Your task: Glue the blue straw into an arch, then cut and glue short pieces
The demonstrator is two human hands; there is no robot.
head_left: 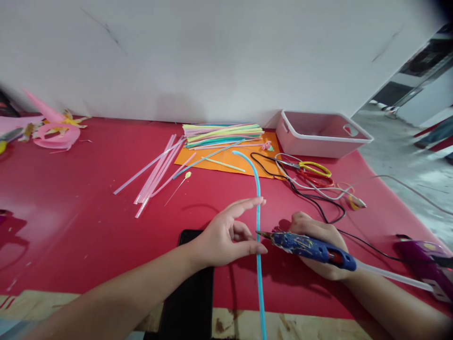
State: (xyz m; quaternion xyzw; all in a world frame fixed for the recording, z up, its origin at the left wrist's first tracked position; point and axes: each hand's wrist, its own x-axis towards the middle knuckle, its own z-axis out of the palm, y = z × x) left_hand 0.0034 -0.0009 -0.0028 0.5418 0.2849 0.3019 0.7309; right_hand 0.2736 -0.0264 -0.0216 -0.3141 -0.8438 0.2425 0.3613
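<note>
My left hand [230, 233] is closed on a long, thin light-blue tube [258, 278], with the thumb and index fingertips against it at two heights. The tube runs up from the bottom edge, and its far end curves left. In my right hand [320, 236] is a blue hot glue gun [304, 246], stained with dried glue; a whitish glue stick [392, 276] sticks out of its back. Its nozzle points left and meets or nearly meets the tube between my left thumb and index finger. Whether they touch, I cannot tell.
Pastel straws [222, 134] are piled on orange card [226, 163], with loose pink straws [159, 174] left of it. Scissors [313, 172] lie among cables [300, 189] by a pink bin [322, 134]. A black phone [187, 302] is under my left forearm. Pink paper pieces [56, 134] lie far left.
</note>
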